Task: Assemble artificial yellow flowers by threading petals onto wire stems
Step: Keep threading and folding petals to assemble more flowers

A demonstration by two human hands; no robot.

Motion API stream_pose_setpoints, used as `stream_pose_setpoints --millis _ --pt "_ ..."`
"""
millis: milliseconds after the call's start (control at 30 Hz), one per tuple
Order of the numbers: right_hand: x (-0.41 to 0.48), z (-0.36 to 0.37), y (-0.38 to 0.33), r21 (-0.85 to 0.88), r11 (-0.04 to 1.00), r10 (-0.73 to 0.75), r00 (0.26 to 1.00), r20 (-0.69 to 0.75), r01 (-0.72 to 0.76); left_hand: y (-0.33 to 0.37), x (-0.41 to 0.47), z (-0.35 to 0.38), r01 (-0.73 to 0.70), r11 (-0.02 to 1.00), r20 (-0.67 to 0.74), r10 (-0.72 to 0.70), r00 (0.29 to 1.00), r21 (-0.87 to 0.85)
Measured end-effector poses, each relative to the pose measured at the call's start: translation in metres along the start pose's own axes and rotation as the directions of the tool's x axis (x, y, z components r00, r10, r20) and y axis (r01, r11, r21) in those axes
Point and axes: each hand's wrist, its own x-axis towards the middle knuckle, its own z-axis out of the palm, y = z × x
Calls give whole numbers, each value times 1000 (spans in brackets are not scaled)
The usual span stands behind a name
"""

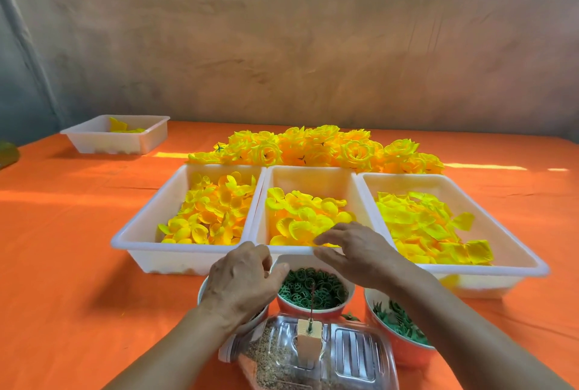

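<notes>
Three white trays of loose yellow petals stand side by side: left tray (138, 230), middle tray (313, 173), right tray (517, 248). My right hand (357, 252) reaches over the middle tray's front rim, its fingers stretched onto the petals (300, 217) and its thumb apart below them. My left hand (241, 277) hangs over a bowl (202, 291) with fingers curled downward, and their tips are hidden. A thin wire stem (312, 302) stands upright in a foam block (305, 331) set in a clear plastic bottle (354, 355) lying in front of me.
A bowl of green rings (313, 291) sits between my hands, and a bowl of green leaf pieces (398, 324) is at the right. Finished yellow flowers (316, 148) are piled behind the trays. A smaller white tray (116, 136) stands far left on the orange tablecloth (62, 248).
</notes>
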Motion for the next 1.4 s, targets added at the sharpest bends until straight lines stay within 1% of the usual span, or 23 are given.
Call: stream_pose_setpoints --millis 67,100,167,267,400,600,833,1033,1100,1133,1167,1200,1233,1267,1300,1333,1400 --pt "2 8 11 -46 999 6 997 78 -3 0 2 4 5 1000 14 -5 1000 -12" --pt "3 12 15 -52 999 3 996 88 2 -1 3 5 11 1000 13 -11 1000 -22" --pt "6 16 22 -36 999 9 998 59 -7 -2 4 6 20 999 13 -20 1000 -34" --pt "15 17 27 -19 998 57 998 40 -56 -1 4 6 0 999 2 0 1000 -36" --pt "23 16 30 55 991 114 988 106 -120 0 3 3 -25 999 -18 25 1000 -23" --pt "21 14 31 66 989 121 985 127 -130 -2 0 1 -65 997 -14 65 998 -36" --pt "24 16 28 -5 983 183 982 54 -183 -1 -1 -3 -65 997 13 66 998 -49" --pt "20 18 28 9 983 185 982 47 -185 -3 -2 -4 -42 999 36 43 998 -34" --pt "18 16 25 22 985 173 985 11 -173 -4 -1 -4 -23 998 25 25 999 -58" --pt "17 14 25 43 984 176 983 -44 -174 -5 0 -6 -10 996 -1 10 1000 -89" --pt "16 10 26 58 981 194 973 -130 -187 -5 3 -8 3 992 -46 -9 999 -125" --pt "15 6 30 62 972 233 946 -224 -225 -6 6 -11 13 988 -102 -29 994 -152" --pt "14 1 37 65 954 297 908 -295 -292 -6 11 -14 27 988 -152 -51 987 -154" --pt "13 -4 46 73 922 382 867 -320 -379 -5 17 -16 50 990 -187 -74 980 -128" --pt "11 -8 54 83 877 475 829 -295 -473 -5 23 -17 77 993 -208 -93 974 -86" --pt "10 -11 62 99 828 559 795 -235 -553 -5 30 -18 105 993 -213 -112 971 -47" --pt "11 -13 71 157 754 654 750 -97 -637 -6 44 -17 177 984 -158 -177 971 -16"
